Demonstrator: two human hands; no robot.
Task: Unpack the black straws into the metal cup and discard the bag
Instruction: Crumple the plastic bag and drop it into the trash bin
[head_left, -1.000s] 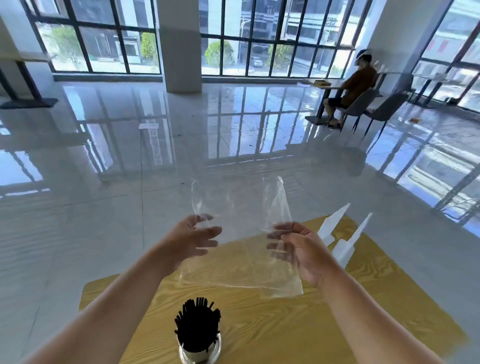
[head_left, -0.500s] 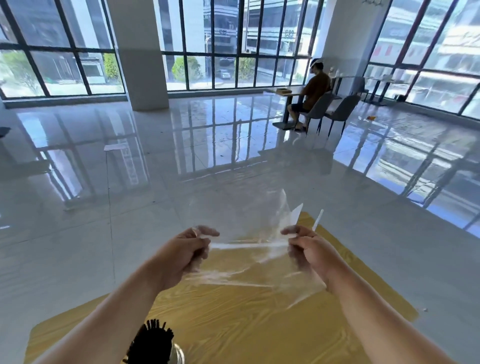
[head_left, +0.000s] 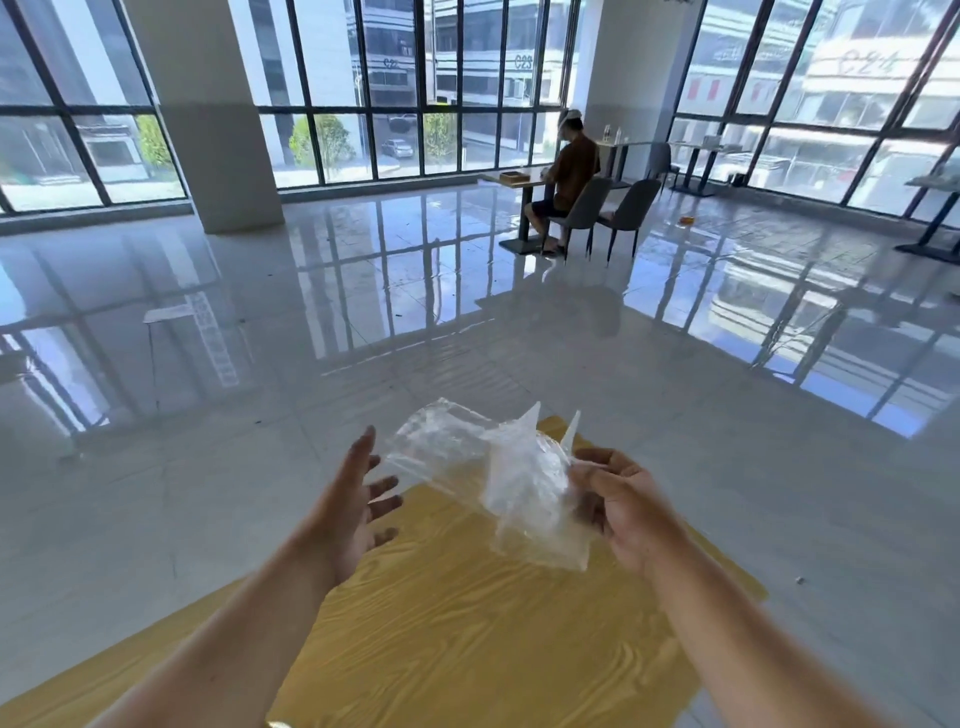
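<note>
Glossy grey floor tiles and tall windows fill a large bright room, with a yellow wood-grain table (head_left: 467, 634) in the foreground under two bare forearms. Above it, the right hand (head_left: 628, 512) has its fingers curled shut on one bunched end of a clear plastic bag (head_left: 498, 467), which looks empty; its free end juts out toward the left hand (head_left: 358, 499). That hand is spread wide, fingers apart, just beside the bag's loose edge and holding nothing. Neither straws nor metal cup are in view. The bag appears nearly weightless, limp, crinkly and somewhat slippery, likely to drift or spring open, so gathering it into the fist at the crumpled end seems the surest hold before discarding it
</note>
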